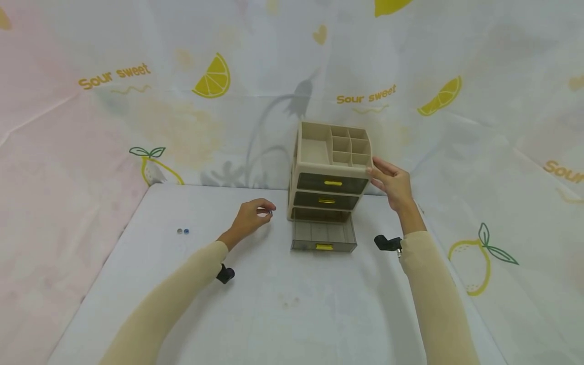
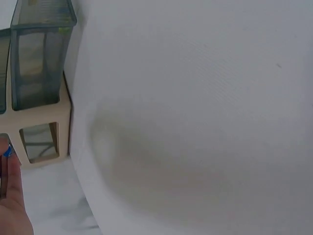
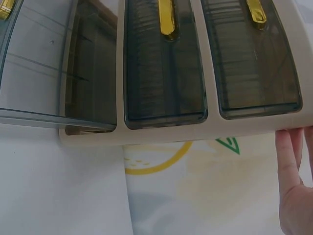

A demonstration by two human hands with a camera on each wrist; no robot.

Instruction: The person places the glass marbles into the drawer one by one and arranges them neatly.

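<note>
In the head view my left hand pinches a small round blue bead between thumb and fingertips, left of a beige desktop drawer organizer. The organizer's bottom drawer is pulled out, and no contents show in it. Its upper two drawers are closed. My right hand rests on the organizer's upper right side, with fairly straight fingers against the beige frame. Two small round beads, one blue and one greyish, lie on the white table at the left.
The organizer's top has one large compartment and several small ones. Yellow handles sit on the drawer fronts. A white cloth printed with lemons hangs behind and beside the table.
</note>
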